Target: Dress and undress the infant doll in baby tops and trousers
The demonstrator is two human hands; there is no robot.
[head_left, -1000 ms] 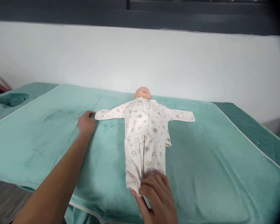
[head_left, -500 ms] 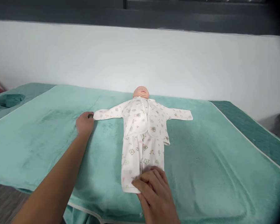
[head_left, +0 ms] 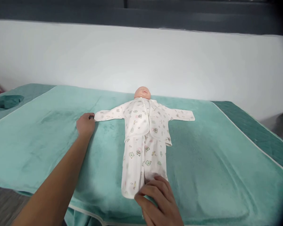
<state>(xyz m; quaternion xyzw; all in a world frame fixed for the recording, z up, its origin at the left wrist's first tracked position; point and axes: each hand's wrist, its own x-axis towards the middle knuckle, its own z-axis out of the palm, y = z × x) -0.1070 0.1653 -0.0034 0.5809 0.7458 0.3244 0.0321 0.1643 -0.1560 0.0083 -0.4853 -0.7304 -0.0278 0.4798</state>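
Likely soft, limp trousers (head_left: 133,166) — best pinched at hem (head_left: 127,196). Curled at cuff (head_left: 97,116) with left hand (head_left: 85,125), by hem with right hand (head_left: 161,202) — can't tell if clamped.

No readable text, label, number or sign shows anywhere.

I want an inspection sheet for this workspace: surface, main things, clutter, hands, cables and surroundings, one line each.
Surface: green cloth, creased
Main things: face-up doll with patterned white jacket and trousers
Clutter: bunched dark-green cloth, left side
Hands: left hand at sleeve end; right hand at trousers' lower end, grip unclear
Cables: nothing seen
Surroundings: white wall behind, dark band above
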